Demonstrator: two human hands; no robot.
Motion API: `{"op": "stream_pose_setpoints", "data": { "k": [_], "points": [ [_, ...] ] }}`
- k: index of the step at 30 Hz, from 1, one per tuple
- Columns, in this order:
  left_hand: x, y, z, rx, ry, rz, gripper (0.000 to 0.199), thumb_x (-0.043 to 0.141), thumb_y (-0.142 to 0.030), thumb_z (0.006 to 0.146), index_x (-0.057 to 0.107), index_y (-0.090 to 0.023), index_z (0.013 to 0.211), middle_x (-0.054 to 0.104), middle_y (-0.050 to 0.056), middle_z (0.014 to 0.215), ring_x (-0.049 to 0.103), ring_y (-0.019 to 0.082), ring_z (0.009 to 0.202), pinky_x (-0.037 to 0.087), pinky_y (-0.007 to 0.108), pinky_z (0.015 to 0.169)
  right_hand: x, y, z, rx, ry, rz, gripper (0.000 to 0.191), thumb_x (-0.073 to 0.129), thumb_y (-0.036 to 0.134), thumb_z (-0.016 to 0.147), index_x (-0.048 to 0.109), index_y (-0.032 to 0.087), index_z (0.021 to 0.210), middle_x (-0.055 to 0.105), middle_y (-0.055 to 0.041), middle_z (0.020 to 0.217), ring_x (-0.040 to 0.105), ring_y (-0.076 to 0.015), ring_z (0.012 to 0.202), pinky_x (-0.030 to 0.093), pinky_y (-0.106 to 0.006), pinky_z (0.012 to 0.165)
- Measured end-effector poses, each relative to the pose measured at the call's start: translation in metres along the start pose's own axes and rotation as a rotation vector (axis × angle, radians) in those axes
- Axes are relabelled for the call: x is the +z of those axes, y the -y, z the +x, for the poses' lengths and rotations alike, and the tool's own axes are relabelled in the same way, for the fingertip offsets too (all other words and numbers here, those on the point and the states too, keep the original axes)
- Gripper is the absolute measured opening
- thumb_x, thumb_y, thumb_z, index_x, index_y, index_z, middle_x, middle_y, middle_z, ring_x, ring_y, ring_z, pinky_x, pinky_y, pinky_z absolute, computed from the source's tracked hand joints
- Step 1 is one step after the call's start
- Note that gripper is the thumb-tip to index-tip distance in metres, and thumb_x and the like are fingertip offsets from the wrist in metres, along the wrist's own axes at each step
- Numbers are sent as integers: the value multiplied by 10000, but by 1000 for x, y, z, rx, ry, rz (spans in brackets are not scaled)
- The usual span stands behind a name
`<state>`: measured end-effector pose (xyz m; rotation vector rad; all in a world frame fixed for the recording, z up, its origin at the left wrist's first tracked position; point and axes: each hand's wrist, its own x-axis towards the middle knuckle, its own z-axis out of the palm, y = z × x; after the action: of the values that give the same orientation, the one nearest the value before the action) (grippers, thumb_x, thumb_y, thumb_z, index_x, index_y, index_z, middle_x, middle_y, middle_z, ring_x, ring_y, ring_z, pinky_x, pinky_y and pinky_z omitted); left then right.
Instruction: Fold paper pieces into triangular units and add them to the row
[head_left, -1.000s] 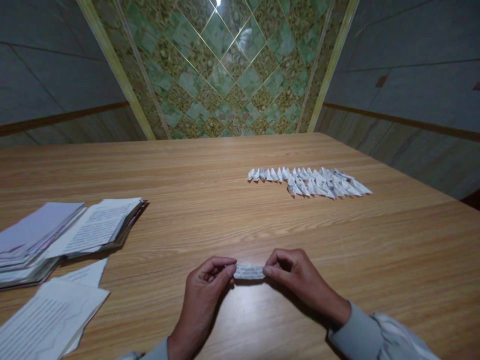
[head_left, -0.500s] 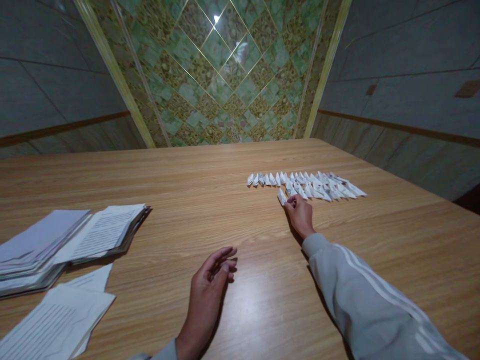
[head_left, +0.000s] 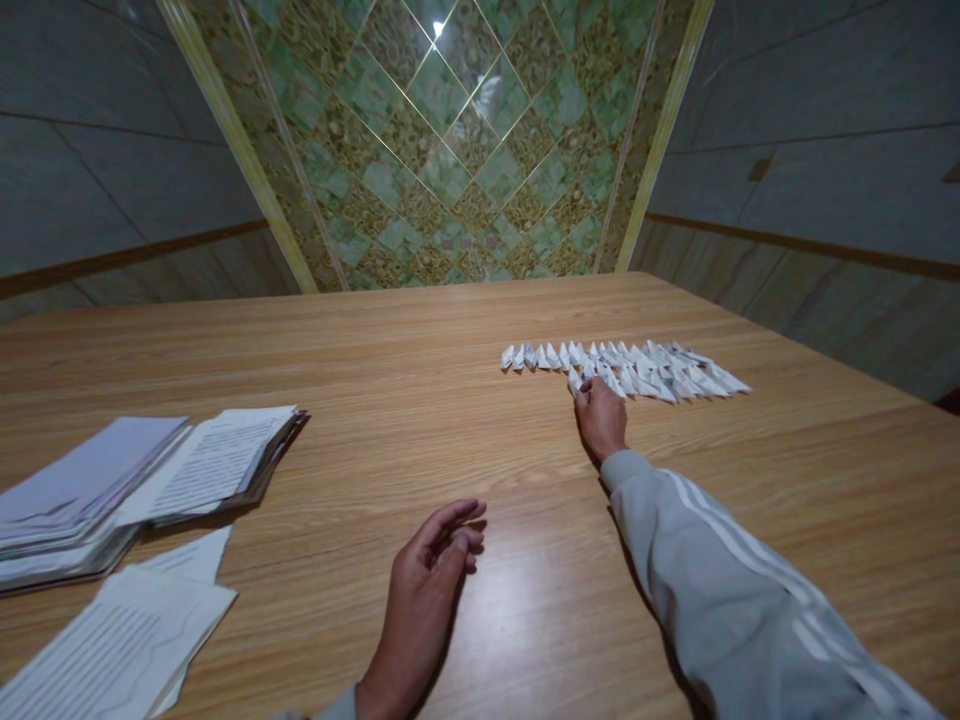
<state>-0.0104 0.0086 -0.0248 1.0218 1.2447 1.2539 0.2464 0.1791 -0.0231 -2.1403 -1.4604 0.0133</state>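
My right hand (head_left: pixel 602 415) reaches out to the left end of the nearer row of folded paper boats (head_left: pixel 664 383). Its fingers are closed on a small white paper boat (head_left: pixel 574 380), whose pointed tip shows past the fingertips; the rest is hidden by the hand. Just behind it runs a second row of paper boats (head_left: pixel 551 356), which extends further left. My left hand (head_left: pixel 427 600) rests near the table's front with nothing in it, its fingers loosely curled and apart.
On the left of the wooden table (head_left: pixel 360 400) lie a thick stack of papers (head_left: pixel 90 470) and an open pile of printed pages (head_left: pixel 217 460). Nearer to me are loose lined sheets (head_left: pixel 112 640). A tiled wall (head_left: pixel 465 150) stands behind the table.
My right hand has moved the paper boat slightly away from me, up against the left end of the nearer row. My left hand has barely moved.
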Motion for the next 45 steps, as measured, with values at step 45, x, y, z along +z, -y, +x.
{"op": "stream_pose_setpoints", "data": {
  "k": [45],
  "points": [
    [-5,11,2,5,51,24,323,725,-373,831,742,-177,1086,754,144,1114,692,226,870,539,293,700,6,-2,6,-9,-42,-206,288,529,323,989,558,166,1228,743,-144,937,691,-265,878,378,-321,743]
  ]
}}
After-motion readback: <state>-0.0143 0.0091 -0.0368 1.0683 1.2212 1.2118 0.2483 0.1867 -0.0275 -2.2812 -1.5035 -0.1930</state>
